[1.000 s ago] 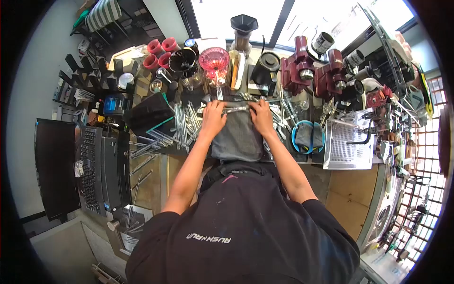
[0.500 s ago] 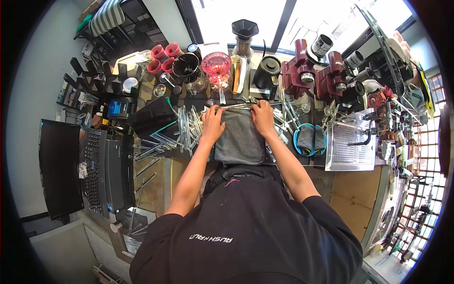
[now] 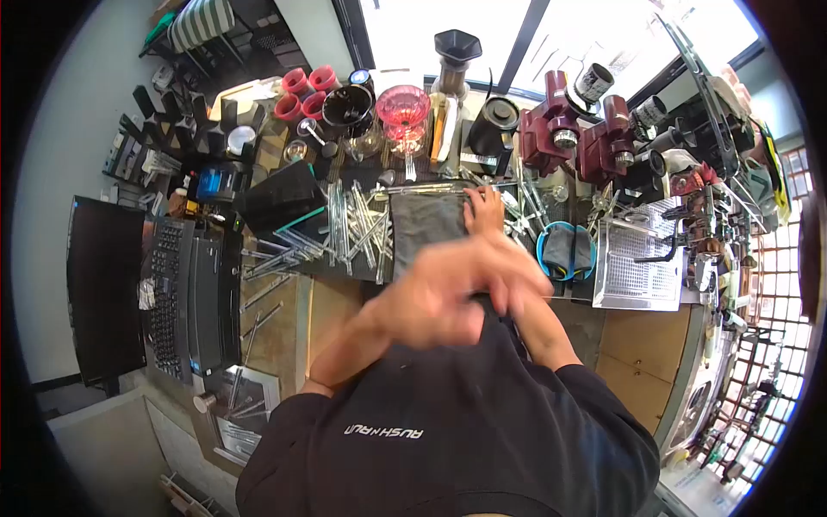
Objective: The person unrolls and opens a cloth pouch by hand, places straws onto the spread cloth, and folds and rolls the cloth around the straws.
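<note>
A dark grey cloth (image 3: pixel 424 222) is spread over the front of the counter, partly hidden behind my left arm. My right hand (image 3: pixel 485 209) rests on its upper right corner, fingers somewhat apart and bent near the edge. Close to the camera, my left hand (image 3: pixel 469 280) is a blur crossing over my right forearm; its fingers are too smeared to read. Clear sticks or tubes (image 3: pixel 349 228) lie in a loose heap left of the cloth. A fork (image 3: pixel 410 165) lies beyond the cloth's far edge.
Behind the cloth stand a pink glass dripper (image 3: pixel 403 108), a black dripper (image 3: pixel 348 108) and a black kettle (image 3: pixel 494 125). Dark red grinders (image 3: pixel 544 129) stand at the back right. A blue bowl (image 3: pixel 567 250) holding grey cloths and a metal drain tray (image 3: pixel 639 267) are at right; a keyboard (image 3: pixel 166 302) is at left.
My left hand has left the cloth's far edge and swung toward the camera and right, over my right forearm. My right hand stays near the cloth's corner. The view has shifted slightly.
</note>
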{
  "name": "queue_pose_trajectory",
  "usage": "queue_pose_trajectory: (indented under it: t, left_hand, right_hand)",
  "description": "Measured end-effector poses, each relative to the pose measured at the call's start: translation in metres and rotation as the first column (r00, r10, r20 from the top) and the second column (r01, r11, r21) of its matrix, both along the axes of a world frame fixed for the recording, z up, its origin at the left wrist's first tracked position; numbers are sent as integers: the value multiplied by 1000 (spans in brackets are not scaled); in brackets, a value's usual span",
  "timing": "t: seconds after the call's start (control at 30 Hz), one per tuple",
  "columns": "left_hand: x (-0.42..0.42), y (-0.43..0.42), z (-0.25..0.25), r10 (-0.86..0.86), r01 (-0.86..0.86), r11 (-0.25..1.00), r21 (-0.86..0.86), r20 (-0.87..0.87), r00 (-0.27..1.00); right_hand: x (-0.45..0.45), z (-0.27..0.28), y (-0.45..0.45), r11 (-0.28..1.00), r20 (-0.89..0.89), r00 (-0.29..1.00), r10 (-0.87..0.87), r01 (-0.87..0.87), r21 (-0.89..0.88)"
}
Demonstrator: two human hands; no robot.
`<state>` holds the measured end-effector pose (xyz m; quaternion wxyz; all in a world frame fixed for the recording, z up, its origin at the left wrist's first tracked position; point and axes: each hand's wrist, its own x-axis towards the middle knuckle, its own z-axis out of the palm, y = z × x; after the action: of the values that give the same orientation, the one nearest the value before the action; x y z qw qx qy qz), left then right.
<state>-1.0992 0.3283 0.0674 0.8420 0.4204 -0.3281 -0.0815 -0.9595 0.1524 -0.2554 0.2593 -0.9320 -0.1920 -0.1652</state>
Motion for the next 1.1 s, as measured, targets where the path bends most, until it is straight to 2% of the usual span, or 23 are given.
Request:
queue_pose_trajectory:
  t: [0.03, 0.07, 0.1, 0.13, 0.17, 0.23, 0.27, 0.3, 0.37, 0.4, 0.43, 0.5, 0.53, 0.57, 0.63, 0.7, 0.77, 0.8, 0.87, 0.9, 0.97, 1.1]
  left_hand:
    - [-9, -6, 22, -109, 131, 984, -119, 173, 979]
    - [-15, -15, 47, -197, 264, 920, -289, 241, 950]
    - [-23, -27, 71, -266, 391, 807, -441, 320, 909]
    - [-65, -50, 91, -296, 187, 619, -763, -6, 955]
    - [-38, -36, 92, -344, 466, 674, -573, 314, 885]
    - [-49, -42, 111, -419, 444, 544, -712, 228, 879]
    - [-90, -54, 131, -468, 147, 441, -885, -87, 880]
    - [-84, -56, 124, -474, 148, 439, -886, -89, 876]
    - [-67, -56, 97, -517, 443, 443, -779, 182, 836]
    - [-77, -56, 88, -643, 498, 336, -799, 192, 742]
    - [-81, -52, 97, -644, 491, 331, -806, 187, 741]
    - [-88, -45, 116, -770, 295, 297, -908, -45, 637]
    - [-81, -60, 96, -736, 391, 163, -906, 152, 660]
    - [-77, -61, 98, -734, 378, 167, -911, 141, 665]
    - [-72, -59, 109, -649, 268, 202, -942, 76, 757]
    - [-71, -66, 105, -647, 236, 171, -957, 72, 759]
    - [-72, -76, 94, -564, 367, 168, -915, 215, 797]
    - [-70, -76, 95, -564, 365, 165, -916, 216, 797]
    - [-66, -75, 98, -411, 307, 253, -917, 185, 893]
    - [-67, -78, 96, -411, 308, 250, -918, 187, 892]
    - [-69, -81, 93, -433, 368, 136, -920, 279, 857]
    - [-64, -66, 99, -369, 342, 184, -921, 258, 893]
  right_hand:
    - [-6, 6, 0, 1000, -4, 1000, 13, -12, 29]
    - [-10, 5, 0, 999, -18, 1000, 13, -12, 38]
    - [-13, 4, 0, 1000, -27, 1000, 15, -15, 25]
    - [-16, 3, -1, 1000, -39, 999, 14, -13, 13]
    - [-18, 5, 1, 1000, -4, 1000, 15, -15, 5]
    - [-16, -1, 3, 999, -47, 999, 10, -12, -36]
    - [-14, -3, 6, 1000, -14, 1000, 13, -13, -18]
    - [-10, -3, 11, 1000, -3, 1000, 19, -19, 7]
    - [-2, 4, 23, 999, 8, 1000, 24, -24, 32]
    - [4, 3, 30, 999, 32, 999, 26, -27, 26]
    - [12, -1, 37, 999, 54, 998, 31, -32, 18]
    - [27, -8, 49, 999, 46, 999, 15, -14, -39]
    - [32, -11, 54, 998, 29, 1000, 11, -9, -64]
    - [34, -11, 56, 993, 31, 999, 10, -7, -118]
    - [36, -1, 63, 986, 2, 1000, 22, -21, -166]
    - [42, -14, 61, 979, 6, 999, 46, -44, -197]
    - [45, -11, 60, 973, 14, 998, 53, -49, -227]
    - [45, -10, 59, 972, 12, 999, 53, -49, -231]
    - [48, -10, 57, 971, 82, 993, 89, -68, -228]
    - [47, -5, 56, 971, 83, 993, 89, -68, -231]
    - [46, 3, 52, 980, 138, 980, 144, -122, -156]
    - [33, 25, 45, 989, 193, 971, 143, -130, -78]
